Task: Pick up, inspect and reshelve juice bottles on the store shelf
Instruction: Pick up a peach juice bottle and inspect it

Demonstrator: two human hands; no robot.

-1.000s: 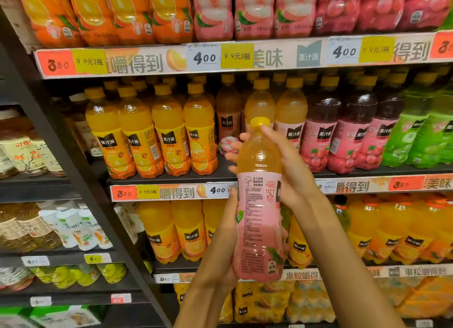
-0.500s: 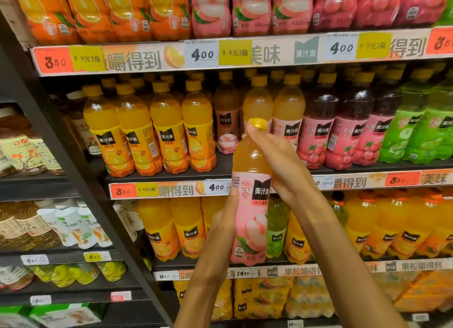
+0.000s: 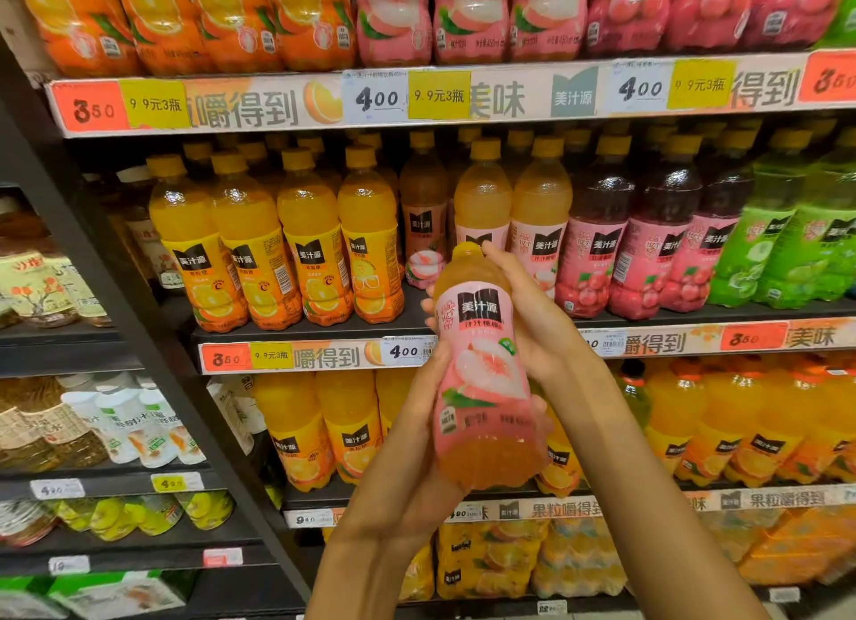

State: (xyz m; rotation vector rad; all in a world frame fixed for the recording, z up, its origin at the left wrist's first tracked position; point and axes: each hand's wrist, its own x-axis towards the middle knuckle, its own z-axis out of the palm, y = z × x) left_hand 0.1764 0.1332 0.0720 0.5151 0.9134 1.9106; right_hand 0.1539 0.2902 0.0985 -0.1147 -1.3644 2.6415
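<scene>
Fingers (image 3: 537,415) of both hands curl around the tilted peach bottle (image 3: 481,374).

Front-row gap (image 3: 419,304) between orange bottles (image 3: 370,239) and peach bottles (image 3: 539,230) stands open.

The pink-labelled peach juice bottle (image 3: 481,378) reads "美汁源"; white shelf-edge strip (image 3: 509,98) tags read "350", "400", "9.9元3瓶".

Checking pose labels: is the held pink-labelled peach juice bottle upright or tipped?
Tipped: the pink-labelled peach juice bottle leans its yellow cap away toward the shelf, base nearer the camera.
</scene>
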